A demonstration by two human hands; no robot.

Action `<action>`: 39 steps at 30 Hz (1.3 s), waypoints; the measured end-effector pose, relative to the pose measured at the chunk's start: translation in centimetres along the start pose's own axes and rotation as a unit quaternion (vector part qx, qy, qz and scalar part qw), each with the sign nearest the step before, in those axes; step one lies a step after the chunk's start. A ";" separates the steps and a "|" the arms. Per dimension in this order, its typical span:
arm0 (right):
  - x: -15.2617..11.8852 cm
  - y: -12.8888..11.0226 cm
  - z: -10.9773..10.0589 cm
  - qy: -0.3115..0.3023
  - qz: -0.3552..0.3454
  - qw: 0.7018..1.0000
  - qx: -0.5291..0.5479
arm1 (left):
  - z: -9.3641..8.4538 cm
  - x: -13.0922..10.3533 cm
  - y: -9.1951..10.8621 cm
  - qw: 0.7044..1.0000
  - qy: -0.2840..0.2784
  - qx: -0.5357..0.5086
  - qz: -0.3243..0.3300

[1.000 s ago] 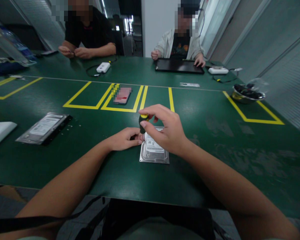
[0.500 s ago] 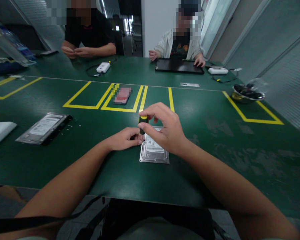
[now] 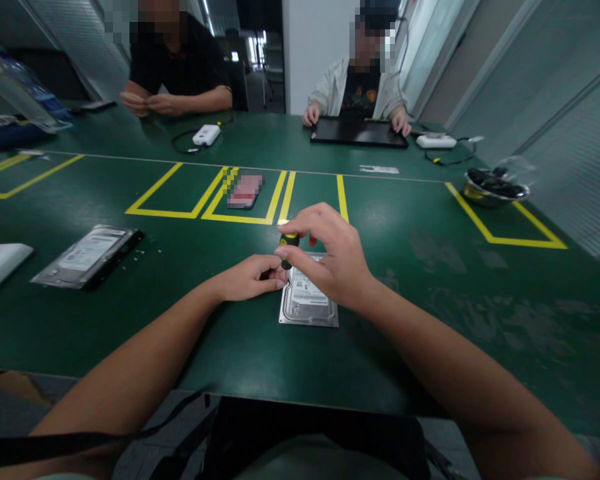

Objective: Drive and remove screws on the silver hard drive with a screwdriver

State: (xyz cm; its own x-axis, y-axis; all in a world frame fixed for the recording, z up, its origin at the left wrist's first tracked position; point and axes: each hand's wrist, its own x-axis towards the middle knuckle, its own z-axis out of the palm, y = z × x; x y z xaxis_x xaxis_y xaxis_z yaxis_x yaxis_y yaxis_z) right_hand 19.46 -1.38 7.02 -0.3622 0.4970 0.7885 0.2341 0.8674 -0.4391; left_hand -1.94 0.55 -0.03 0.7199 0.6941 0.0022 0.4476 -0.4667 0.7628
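Note:
A silver hard drive point(image 3: 310, 312) with a white label lies flat on the green table in front of me. My right hand point(image 3: 330, 257) holds a black-and-yellow screwdriver point(image 3: 289, 241) between thumb and fingers, upright over the drive's left edge. The screwdriver's tip is hidden behind my fingers. Against that same left edge, my left hand point(image 3: 260, 277) is closed, its fingertips pinched beside the screwdriver's lower end. What they grip there is too small to tell. My right hand covers the drive's upper right part.
Another hard drive point(image 3: 87, 253) lies left, with several small bits point(image 3: 139, 252) beside it. A white object point(image 3: 0, 263) sits at the far left. Ahead are yellow tape outlines point(image 3: 237, 219), a phone-like object point(image 3: 246, 190) and a bowl point(image 3: 495, 187) of dark items. Two people sit opposite, one handling a black panel point(image 3: 360, 131).
The screwdriver's handle has turned slightly in my right fingers, while my left hand and the drive stay put. Across the table, a person's hand has come down onto the black panel's edge.

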 end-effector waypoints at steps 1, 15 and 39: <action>0.0 0.0 0.0 -0.001 -0.004 1.000 0.002 | 0.0 0.0 -0.1 1.000 0.000 -0.003 0.001; 0.0 0.0 0.0 -0.020 -0.005 1.000 0.002 | 0.0 0.0 0.4 1.000 -0.005 -0.001 -0.001; -0.1 -0.2 -0.2 -0.029 0.004 1.000 0.003 | 0.2 -0.1 -0.3 1.000 -0.002 -0.015 -0.011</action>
State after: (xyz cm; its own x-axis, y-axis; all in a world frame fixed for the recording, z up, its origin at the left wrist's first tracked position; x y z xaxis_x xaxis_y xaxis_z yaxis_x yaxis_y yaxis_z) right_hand 19.61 -1.58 7.14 -0.4121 0.5049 0.7584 0.2319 0.8631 -0.4486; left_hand -2.03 0.56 -0.43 0.7122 0.7018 -0.0166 0.4466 -0.4346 0.7821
